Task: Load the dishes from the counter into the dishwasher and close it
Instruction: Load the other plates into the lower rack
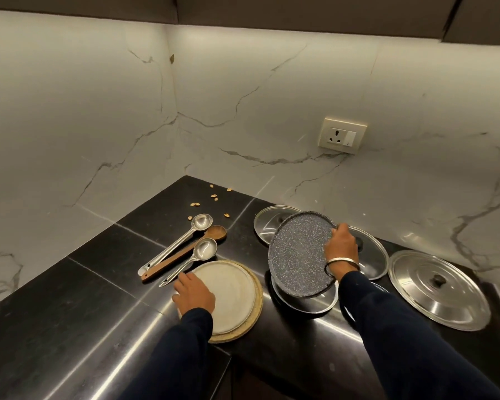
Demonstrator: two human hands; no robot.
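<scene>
Two hands are working on the black counter [78, 298] right now, and I'm watching it all from the head cam. Biggest thing sitting there is the steel lid [436, 290] with the dark knob, lying flat at far right. Next I'm seeing my right hand [341, 246] gripping the speckled grey plate [298, 255] by its far rim, holding it tilted up off the counter above another steel plate [306, 301] and two glass lids [373, 255]. My left hand [194, 293] is resting on the near-left edge of the white plate [228, 293], fingers fairly relaxed, not curling round it. That plate is sitting on a tan round mat [256, 310]. Just behind, two steel ladles [185, 241] and a wooden spoon [197, 243] are lying side by side, touching. Little seeds [214, 195] are scattered towards the corner.
</scene>
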